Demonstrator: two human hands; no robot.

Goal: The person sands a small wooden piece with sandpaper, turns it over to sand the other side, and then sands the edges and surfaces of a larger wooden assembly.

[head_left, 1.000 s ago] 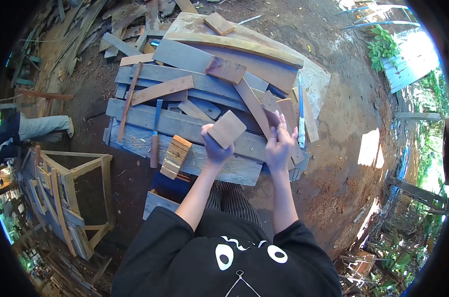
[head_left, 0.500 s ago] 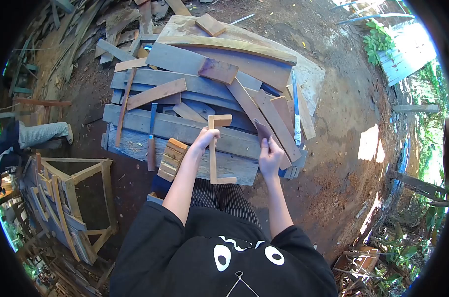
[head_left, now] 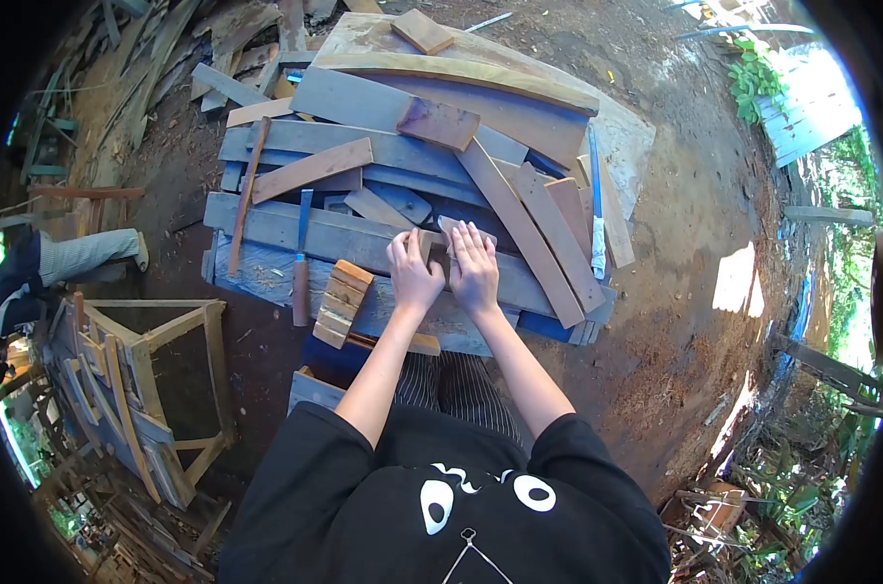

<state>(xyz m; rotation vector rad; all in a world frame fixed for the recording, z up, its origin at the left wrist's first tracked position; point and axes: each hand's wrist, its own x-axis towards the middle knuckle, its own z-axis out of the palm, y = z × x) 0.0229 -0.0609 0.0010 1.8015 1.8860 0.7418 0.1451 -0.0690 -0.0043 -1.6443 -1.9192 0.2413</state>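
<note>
One wooden piece (head_left: 425, 241) is over the surface (head_left: 463, 337), the left hand's (head_left: 417, 274) fingers curled around it; the right hand (head_left: 475, 273), fingers close together, covers a brown sheet (head_left: 447, 225) beside it. The box-like wooden thing's (head_left: 312, 392) contents are unclear.

One wide, head-worn camera looks forward and down from close above both hands (head_left: 417, 279) and the desk (head_left: 254, 276).

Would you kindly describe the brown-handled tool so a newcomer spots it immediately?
Find the grey wooden workbench, then the left hand. Further left, past the yellowish wooden block, lies the straight tool; its blue-grey blade and brown handle set it apart from nearby wooden planks.
</note>
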